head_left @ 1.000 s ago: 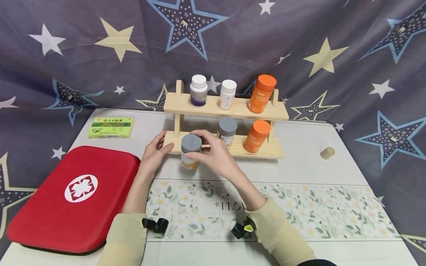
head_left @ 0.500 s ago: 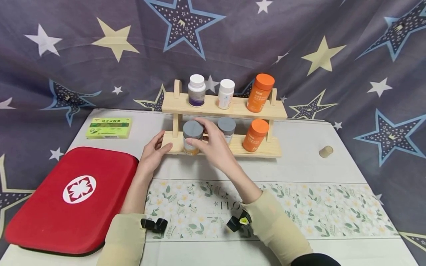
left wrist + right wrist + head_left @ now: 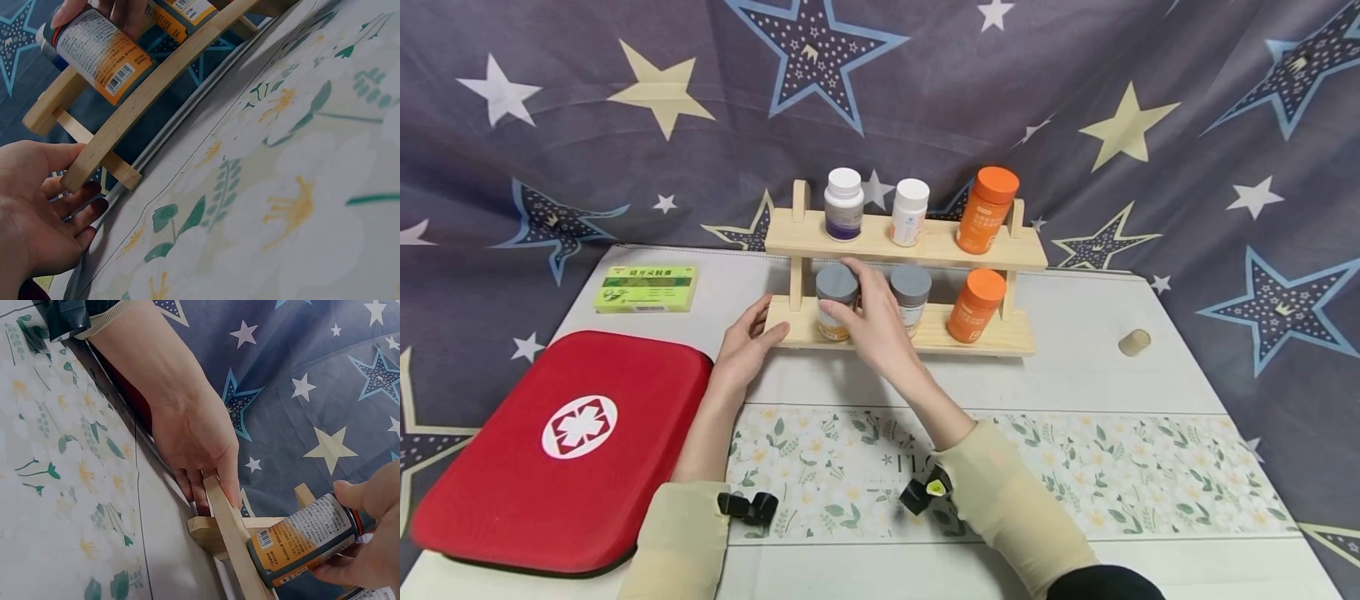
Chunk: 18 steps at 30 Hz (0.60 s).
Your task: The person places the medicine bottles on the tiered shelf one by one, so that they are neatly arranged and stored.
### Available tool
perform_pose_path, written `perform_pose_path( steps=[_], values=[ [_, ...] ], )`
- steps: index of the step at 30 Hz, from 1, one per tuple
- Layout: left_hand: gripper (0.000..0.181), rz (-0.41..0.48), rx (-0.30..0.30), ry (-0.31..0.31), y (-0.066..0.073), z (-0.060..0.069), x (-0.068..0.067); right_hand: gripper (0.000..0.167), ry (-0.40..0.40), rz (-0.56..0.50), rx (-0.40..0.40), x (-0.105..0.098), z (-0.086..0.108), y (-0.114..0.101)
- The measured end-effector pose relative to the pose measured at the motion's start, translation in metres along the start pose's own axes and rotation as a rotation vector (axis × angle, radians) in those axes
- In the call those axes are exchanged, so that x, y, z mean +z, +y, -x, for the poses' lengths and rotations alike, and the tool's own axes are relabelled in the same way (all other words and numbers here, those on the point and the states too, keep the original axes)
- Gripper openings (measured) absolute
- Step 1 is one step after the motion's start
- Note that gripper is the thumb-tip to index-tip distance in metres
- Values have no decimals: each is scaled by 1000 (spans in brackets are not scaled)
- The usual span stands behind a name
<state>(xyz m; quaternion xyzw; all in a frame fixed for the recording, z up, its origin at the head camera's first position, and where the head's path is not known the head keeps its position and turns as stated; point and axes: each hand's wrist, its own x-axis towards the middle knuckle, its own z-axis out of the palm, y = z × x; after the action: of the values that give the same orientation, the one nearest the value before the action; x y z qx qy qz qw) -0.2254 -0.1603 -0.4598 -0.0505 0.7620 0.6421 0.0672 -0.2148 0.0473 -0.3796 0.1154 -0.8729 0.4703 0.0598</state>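
A wooden two-tier display rack (image 3: 940,242) stands on the table. My left hand (image 3: 743,346) holds the left end of its lower shelf, thumb on one face and fingers underneath in the left wrist view. Thumb and fingers of my right hand (image 3: 880,325) grip a grey-capped pill bottle (image 3: 835,285) near its cap. That bottle, with a white and orange label (image 3: 303,537), stands upright at the left part of the lower shelf. Beside it are a second grey-capped bottle (image 3: 911,287), partly behind my right hand, and an orange bottle (image 3: 977,307).
The upper shelf carries two white-capped bottles (image 3: 844,204) (image 3: 909,213) and a taller orange bottle (image 3: 987,211). A red first-aid case (image 3: 647,400) lies at left, a green medicine box (image 3: 646,289) behind it. A small beige cylinder (image 3: 1134,342) lies at right.
My right hand has moved the grey-capped bottle from in front of the rack back onto the lower shelf, then slightly right. The left hand keeps its hold on the shelf end.
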Motion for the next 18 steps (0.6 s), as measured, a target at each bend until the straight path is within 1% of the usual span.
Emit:
perform_pose_path(
  steps=[10,18],
  values=[
    [74,7,-1,-6,0,0,1,65,7,22,-6,2,-4,0],
    [74,7,-3,-10,0,-1,0,67,-28,36,-7,0,-5,-3]
  ],
)
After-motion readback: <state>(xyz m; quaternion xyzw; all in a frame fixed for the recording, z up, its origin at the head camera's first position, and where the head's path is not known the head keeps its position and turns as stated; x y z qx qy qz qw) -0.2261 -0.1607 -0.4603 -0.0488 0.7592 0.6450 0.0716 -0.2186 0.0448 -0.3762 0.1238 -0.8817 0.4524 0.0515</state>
